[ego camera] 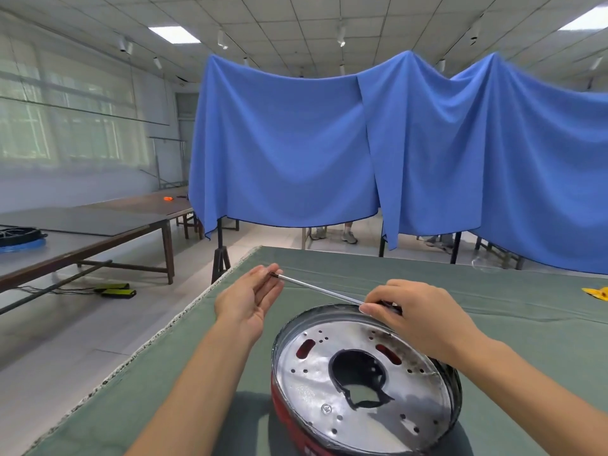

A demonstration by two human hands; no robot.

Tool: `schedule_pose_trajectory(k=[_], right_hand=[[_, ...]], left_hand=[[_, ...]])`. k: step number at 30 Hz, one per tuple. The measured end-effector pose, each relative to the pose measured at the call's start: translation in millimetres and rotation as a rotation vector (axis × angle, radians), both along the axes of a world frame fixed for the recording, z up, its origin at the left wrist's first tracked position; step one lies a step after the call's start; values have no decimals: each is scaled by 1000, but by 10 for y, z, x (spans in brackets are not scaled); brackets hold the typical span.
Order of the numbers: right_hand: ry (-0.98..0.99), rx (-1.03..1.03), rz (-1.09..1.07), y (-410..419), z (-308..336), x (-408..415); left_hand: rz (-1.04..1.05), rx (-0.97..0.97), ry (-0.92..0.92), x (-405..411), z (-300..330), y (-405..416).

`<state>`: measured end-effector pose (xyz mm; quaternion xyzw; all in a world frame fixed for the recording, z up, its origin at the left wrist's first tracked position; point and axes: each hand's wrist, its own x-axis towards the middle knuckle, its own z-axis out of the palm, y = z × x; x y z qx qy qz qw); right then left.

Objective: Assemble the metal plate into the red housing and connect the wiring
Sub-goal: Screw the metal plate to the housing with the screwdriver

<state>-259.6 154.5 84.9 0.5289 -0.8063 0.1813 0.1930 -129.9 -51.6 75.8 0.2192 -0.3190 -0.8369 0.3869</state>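
A table covered in green cloth (345, 284) fills the lower view, in a large room with grey floor, tiled ceiling with light panels and curtained windows at nine o'clock. Blue sheets (329, 143) hang on stands behind the table. A long wooden bench (108, 232) stands at nine o'clock.

At six o'clock the red housing (289, 419) lies on the cloth with the shiny metal plate (329, 373) seated inside it (round, drilled with small holes, a large central opening). White lettering on the housing's red wall is too cut off to read.

The right hand (418, 320) grips a screwdriver (319, 287) by its dark handle above the housing's far rim. The left hand (250, 297), palm up with relaxed fingers, touches the tool's tip at eleven o'clock. A yellow object (597, 294) lies at three o'clock.
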Motion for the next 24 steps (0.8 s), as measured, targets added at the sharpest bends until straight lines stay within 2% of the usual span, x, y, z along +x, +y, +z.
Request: schedule_pose_trajectory(k=[4,8,12,16,18,20,22,24], right_hand=[[-79,9,4,21,24,3],[-451,4,77,-26,82,28],[-671,-22,89,-52,83,98],[-917,1,136,-94,69,176],[-1284,-67,182,-64,118,167],[-1617,-194,335,23,188,108],[-1652,-311,512,86,234,41],[-1595,-413,613,77,241,33]], left_hand=[[53,-87,-19,-1,7,31],[54,-78,20,-40,54,70],[-33,-63,29,-100,69,166],[-127,-163,-33,-192,15,367],[-121,-111,-32,-204,70,354],[-114,17,-15,-198,139,286],[-115,149,14,-206,181,237],[-108,235,19,-249,191,239]])
